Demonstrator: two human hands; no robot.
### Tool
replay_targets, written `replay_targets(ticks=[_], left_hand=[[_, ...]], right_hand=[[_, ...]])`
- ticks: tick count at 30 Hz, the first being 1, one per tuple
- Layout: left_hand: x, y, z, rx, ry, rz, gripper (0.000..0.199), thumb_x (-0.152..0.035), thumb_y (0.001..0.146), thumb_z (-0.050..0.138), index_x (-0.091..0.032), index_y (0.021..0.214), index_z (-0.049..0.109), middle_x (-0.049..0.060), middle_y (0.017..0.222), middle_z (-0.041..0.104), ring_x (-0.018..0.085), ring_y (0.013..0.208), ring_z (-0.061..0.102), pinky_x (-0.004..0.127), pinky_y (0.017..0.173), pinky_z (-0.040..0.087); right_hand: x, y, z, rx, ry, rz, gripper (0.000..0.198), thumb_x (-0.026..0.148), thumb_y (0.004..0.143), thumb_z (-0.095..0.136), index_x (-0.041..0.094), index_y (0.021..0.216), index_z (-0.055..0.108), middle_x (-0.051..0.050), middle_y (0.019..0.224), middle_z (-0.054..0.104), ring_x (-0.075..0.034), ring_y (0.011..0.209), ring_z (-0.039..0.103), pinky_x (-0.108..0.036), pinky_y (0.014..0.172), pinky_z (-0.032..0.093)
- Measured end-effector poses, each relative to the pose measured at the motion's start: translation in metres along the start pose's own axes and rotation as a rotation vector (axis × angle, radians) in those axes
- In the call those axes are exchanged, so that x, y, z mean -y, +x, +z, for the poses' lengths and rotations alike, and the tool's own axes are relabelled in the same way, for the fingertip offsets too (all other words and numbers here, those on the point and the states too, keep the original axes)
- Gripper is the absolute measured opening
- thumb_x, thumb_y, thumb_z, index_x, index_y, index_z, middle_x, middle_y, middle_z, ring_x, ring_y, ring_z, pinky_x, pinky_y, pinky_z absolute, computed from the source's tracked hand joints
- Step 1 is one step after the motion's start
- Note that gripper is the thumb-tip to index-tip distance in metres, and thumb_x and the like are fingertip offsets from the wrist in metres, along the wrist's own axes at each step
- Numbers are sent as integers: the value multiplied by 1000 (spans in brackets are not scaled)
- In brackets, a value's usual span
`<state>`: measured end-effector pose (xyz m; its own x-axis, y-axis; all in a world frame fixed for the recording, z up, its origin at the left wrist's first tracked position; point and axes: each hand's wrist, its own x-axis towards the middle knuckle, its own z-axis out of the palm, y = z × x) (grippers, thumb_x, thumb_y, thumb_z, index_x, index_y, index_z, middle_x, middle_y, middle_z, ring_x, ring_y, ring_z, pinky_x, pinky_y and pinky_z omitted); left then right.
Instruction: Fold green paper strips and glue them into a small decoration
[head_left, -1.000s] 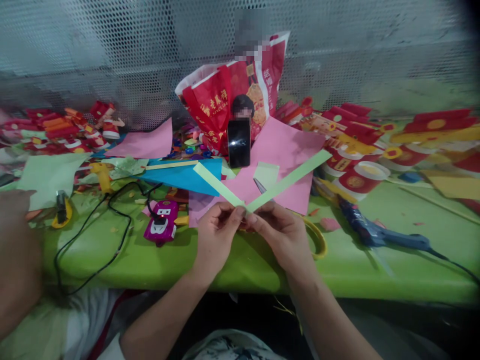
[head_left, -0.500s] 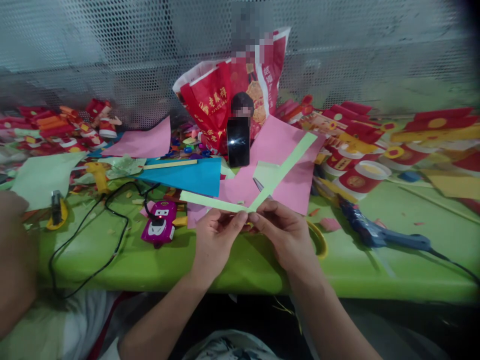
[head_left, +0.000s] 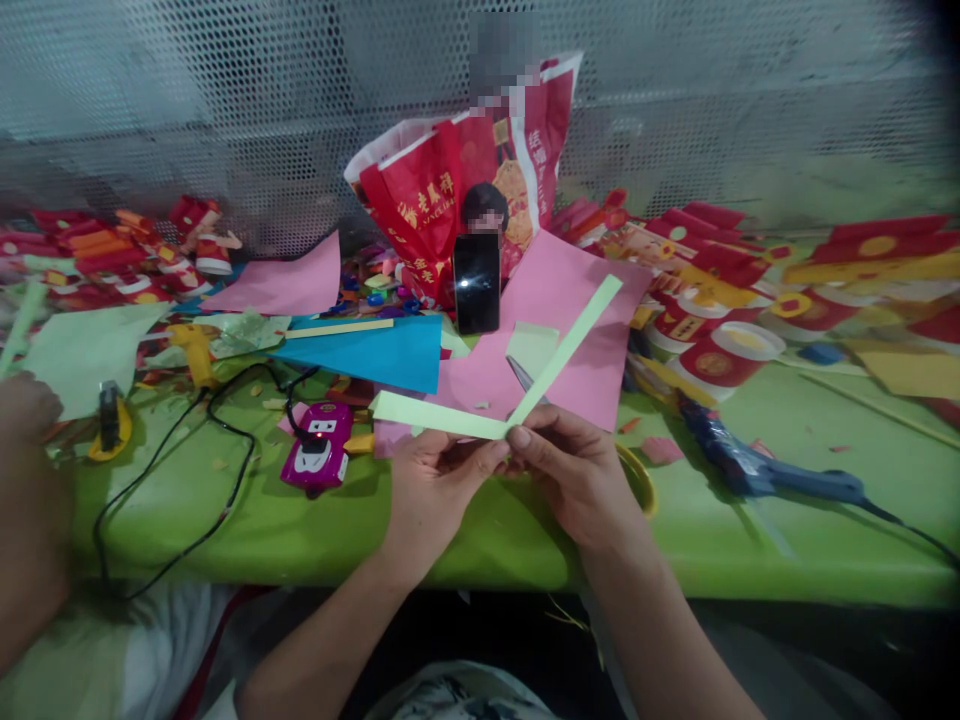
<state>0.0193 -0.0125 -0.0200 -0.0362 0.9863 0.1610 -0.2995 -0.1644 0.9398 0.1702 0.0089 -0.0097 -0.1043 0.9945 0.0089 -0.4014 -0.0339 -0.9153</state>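
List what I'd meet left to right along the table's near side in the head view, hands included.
Co-worker's hand → yellow-and-black tool → purple power socket → left hand → right hand → dark blue glue gun.

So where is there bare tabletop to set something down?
Two patches along the green table's front edge: one between the black cable and left hand, below the purple socket; one right of the right hand, in front of the glue gun. Behind, it's crowded: red figures, red bag, pink sheet, paper cups.
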Motion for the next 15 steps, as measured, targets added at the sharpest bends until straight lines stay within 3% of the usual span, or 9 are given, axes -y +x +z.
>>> replay_targets(ticks=[8, 15], left_hand=[[-8, -1, 2, -26, 34, 40, 13, -35, 88, 87, -25, 96, 88, 4, 90, 86, 21, 77, 82, 36, 75, 73], [-3, 4, 0, -32, -20, -58, 18, -39, 88, 88, -22, 95, 86, 5, 91, 85, 20, 83, 82, 33, 80, 71]], right_hand=[[-1, 0, 0, -25, 10, -8, 26, 38, 65, 103, 26, 74, 81, 2, 71, 72, -12, 58, 65, -24, 56, 62], [-6, -1, -1, -52, -43, -54, 23, 37, 71, 100, 25, 77, 81, 1, 74, 74, -13, 62, 66, -25, 60, 60]])
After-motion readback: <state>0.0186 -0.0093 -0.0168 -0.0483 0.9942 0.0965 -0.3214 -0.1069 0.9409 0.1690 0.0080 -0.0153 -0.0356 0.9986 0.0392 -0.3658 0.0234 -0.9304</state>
